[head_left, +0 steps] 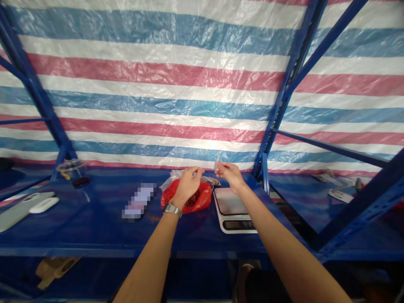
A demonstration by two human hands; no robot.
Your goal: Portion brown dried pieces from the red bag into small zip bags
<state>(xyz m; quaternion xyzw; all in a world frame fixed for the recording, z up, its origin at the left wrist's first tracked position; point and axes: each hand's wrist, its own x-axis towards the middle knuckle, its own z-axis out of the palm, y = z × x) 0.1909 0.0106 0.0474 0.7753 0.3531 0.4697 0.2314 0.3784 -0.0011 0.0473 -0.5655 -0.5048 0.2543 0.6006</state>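
- One blue steel shelf (94,229) spans the lower frame, beneath a striped tarpaulin (158,84).
- A red plastic bag (186,198) lies at centre, just beside a white kitchen scale (232,210), not on it.
- Left hand (188,184) curls above the bag, its grip's contact unclear.
- Right hand (231,174) pinches a small clear sliver (217,162), fingertips together.

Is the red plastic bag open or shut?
Open: the red plastic bag gapes, showing dark contents under the left hand.
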